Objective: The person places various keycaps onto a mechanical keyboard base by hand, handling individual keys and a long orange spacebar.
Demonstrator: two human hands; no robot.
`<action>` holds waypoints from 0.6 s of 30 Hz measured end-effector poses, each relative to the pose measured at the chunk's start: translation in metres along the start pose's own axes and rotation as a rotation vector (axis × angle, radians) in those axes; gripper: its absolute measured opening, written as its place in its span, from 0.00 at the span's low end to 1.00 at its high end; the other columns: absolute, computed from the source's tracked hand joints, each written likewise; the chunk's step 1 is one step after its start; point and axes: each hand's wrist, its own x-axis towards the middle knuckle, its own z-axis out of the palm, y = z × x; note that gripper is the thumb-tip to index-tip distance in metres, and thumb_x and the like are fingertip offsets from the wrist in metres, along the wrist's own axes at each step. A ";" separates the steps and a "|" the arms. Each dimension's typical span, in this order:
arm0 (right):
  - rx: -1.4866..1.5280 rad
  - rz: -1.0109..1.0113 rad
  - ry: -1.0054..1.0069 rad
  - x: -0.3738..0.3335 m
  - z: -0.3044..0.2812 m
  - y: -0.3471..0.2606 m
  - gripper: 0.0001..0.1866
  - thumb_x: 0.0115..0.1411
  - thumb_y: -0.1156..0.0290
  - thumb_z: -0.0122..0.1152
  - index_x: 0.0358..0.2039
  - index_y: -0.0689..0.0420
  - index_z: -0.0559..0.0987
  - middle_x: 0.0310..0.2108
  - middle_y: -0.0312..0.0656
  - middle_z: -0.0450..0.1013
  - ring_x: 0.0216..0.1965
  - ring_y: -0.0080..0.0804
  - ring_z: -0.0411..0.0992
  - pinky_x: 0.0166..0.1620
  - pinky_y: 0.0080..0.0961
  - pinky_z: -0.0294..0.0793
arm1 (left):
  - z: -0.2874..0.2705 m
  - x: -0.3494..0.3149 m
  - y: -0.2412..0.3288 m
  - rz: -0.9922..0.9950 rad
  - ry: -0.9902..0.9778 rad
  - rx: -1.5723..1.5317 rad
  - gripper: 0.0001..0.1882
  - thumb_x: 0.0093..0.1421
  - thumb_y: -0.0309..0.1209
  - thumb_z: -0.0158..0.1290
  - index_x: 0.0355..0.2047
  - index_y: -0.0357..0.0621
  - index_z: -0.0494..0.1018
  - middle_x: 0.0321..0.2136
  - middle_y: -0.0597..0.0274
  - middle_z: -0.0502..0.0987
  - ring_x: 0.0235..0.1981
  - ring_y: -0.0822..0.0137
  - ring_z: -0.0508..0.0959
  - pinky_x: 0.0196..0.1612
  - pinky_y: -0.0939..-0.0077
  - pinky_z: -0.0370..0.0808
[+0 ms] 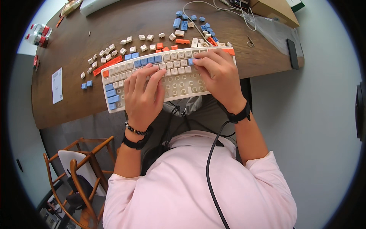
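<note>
Tabletop [95,23] strewn with keycaps [129,39], wooden chair [87,170], pale wall [324,133], left hand [143,95] and right hand [220,74] on keyboard [175,84], grips unclear

A brown wooden chair [98,171] stands on grey floor [82,126] near pale walls [320,126].

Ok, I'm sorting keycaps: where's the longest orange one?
In the head view's left half, the longest orange keycap lies on the table, between loose white keycaps and the keyboard.

A pink shirt [183,183] and black wristbands [241,115] are worn.
</note>
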 end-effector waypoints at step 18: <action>0.120 0.071 -0.077 -0.035 -0.021 -0.021 0.08 0.66 0.83 0.80 0.44 0.61 0.92 0.47 0.39 0.91 0.49 0.45 0.86 0.51 0.41 0.88 | 0.002 -0.006 -0.003 0.005 0.037 -0.009 0.20 0.67 0.23 0.69 0.59 0.48 0.88 0.57 0.63 0.85 0.65 0.55 0.86 0.68 0.52 0.79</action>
